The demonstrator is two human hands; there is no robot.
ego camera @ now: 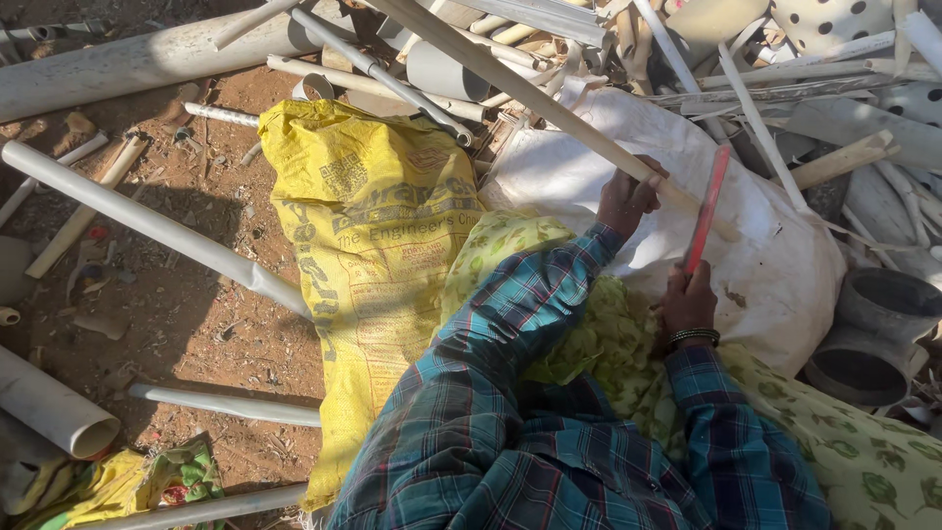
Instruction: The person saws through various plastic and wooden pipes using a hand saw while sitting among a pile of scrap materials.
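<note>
My left hand grips a long pale plastic pipe that slants from the top centre down to the right over a white sack. My right hand, with a bead bracelet at the wrist, holds a red-handled saw blade upright, its upper end close to the pipe just right of my left hand. Both arms wear a teal plaid shirt. A green patterned cloth covers my lap.
A yellow printed sack lies left of my arms. Several white and grey pipes lie on the reddish dirt at left, and more pipe scraps heap at the top right. Grey pipe fittings sit at the right edge.
</note>
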